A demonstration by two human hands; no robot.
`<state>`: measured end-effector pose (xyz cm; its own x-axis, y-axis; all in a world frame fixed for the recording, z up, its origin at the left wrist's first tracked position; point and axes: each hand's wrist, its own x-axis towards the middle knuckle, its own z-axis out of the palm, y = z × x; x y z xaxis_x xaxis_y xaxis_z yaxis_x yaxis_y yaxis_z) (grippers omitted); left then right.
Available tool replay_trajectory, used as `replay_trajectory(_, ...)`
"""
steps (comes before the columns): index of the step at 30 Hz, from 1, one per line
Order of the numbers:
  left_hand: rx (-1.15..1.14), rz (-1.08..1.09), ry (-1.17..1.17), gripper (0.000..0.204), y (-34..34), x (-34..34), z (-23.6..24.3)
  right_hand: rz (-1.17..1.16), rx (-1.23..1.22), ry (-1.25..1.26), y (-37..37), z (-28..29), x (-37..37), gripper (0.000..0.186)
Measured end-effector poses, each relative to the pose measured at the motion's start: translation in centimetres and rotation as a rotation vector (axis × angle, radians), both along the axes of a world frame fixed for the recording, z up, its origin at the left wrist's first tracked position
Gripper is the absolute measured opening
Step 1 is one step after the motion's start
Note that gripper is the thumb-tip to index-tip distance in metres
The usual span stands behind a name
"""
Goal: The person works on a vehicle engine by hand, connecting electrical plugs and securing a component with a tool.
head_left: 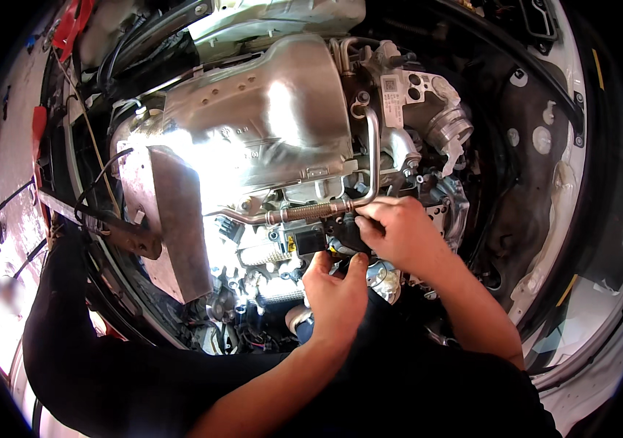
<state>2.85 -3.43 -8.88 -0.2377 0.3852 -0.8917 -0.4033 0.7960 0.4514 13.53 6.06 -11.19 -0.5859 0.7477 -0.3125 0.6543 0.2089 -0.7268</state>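
Observation:
Both of my hands are at a small black plastic part point(349, 235) in the middle of a car's engine. My right hand point(408, 232) comes from the right, its fingers curled and its thumb and forefinger closed on the part's right side. Just above the fingertips runs a bent metal pipe point(375, 157) with a braided section point(311, 212). My left hand point(337, 301) reaches up from below, thumb and forefinger pressing at the part's lower edge; its other fingers are hidden. Left of the part sits a black rectangular module point(309, 242) with a yellow mark beside it.
A large shiny metal heat shield point(253, 124) covers the engine's far side. A grey metal box-like piece point(173, 219) on an arm stands at left under a bright light. A metal valve housing point(428, 109) is at the far right; the white car body edge point(570, 168) lies beyond.

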Motion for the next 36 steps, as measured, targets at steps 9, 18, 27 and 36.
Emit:
replay_trajectory(9, 0.012, 0.07, -0.057, 0.019, 0.3, 0.1, 0.0, 0.195, -0.205, -0.133, 2.1, 0.3, -0.2, 0.022)
replay_trajectory(18, 0.053, -0.013, 0.066, 0.016, 0.1, 0.1, 0.1, 0.327, -0.131, -0.209, 2.1, 0.1, -1.1, 0.025)
replay_trajectory(27, 0.128, -0.02, 0.109, 0.015, -0.4, 0.0, -0.4, 0.186, -0.207, -0.132, 2.5, 1.3, -1.1, 0.019)
replay_trajectory(36, 0.118, 0.067, 0.058, 0.023, -0.3, 0.4, -0.7, 0.183, -0.312, -0.081, 3.0, 0.5, -0.9, 0.023)
